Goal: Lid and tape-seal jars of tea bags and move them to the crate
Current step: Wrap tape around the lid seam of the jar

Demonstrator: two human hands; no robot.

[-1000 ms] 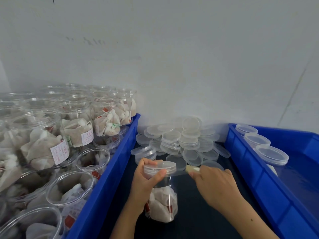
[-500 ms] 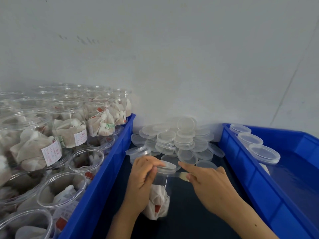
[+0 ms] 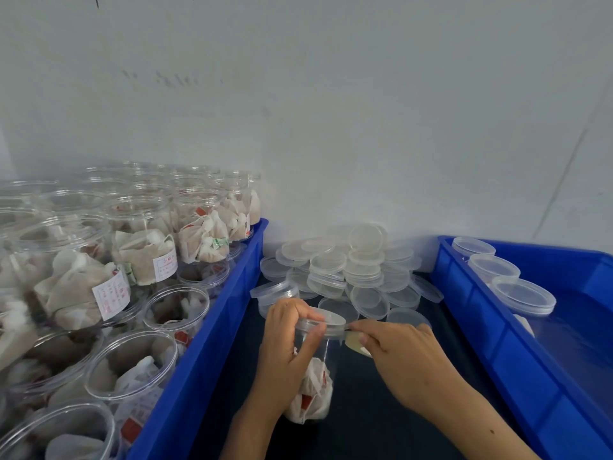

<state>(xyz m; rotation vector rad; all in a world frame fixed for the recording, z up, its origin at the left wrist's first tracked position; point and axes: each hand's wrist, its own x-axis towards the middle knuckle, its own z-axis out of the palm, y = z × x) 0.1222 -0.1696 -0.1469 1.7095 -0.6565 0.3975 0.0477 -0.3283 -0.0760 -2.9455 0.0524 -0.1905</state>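
Jar in work: you are holding a clear jar (image 3: 311, 376) of tea bags upright on the dark counter (image 3: 365, 426), in the gap between the two blue crates, near the bottom middle of the view.
Lid: a clear lid (image 3: 326, 322) is sitting on the jar's mouth, tilted slightly toward the far side.
Left hand: your left hand (image 3: 287, 346) is wrapping round the upper part of the jar from the left, its grip closed on the jar, with the thumb lying up by the lid's rim.
Right hand: your right hand (image 3: 404, 353) is reaching in from the right, its grip pinching a pale strip of tape (image 3: 356, 343) just beside the lid's right edge, with the forefinger stretching to the rim. You cannot tell how far the tape is stuck round the lid.
Spare lids: a heap of loose clear lids (image 3: 351, 270) is lying on the counter at the far end, against the white wall (image 3: 331, 111).
Left crate: the blue crate on the left (image 3: 212, 343) is standing packed with open jars of tea bags (image 3: 139, 257), some stacked in two layers.
Right crate: the blue crate on the right (image 3: 491, 343) is holding three lidded jars (image 3: 522, 295) in a row along its far left side.
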